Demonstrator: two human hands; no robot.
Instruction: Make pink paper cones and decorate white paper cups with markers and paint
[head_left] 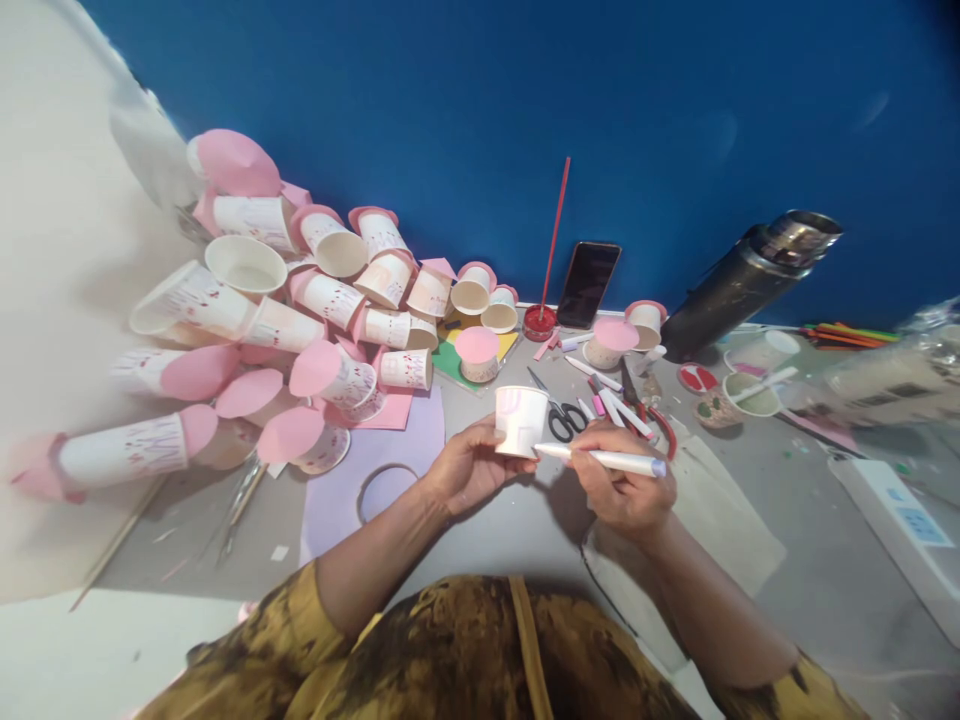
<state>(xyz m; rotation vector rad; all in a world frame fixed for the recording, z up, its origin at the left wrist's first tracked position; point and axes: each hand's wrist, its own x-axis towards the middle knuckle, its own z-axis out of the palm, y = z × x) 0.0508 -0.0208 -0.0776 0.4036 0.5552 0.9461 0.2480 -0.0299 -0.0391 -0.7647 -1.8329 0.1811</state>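
Note:
My left hand [471,465] is closed around the lower left side of a white paper cup [523,422], held upside down or upright, I cannot tell which. Pale pink-lilac marks show on the cup's side. In my right hand [628,485] is a white marker pen [611,460] with a lilac end, its tip pointing left at the cup's lower edge. Whether the tip touches the cup is too small to tell. Just behind the cup lie scissors [568,418] with dark handles. Several loose markers [619,412] lie behind my right hand.
At left are piled paper cups with pink paper tops [315,370]. Lilac paper [322,510] carries a tape ring [361,497]. Along the blue wall stand a red stick holder [540,322], a phone [590,285] and a dark flask [739,290]. A white power strip [896,530] lies at right.

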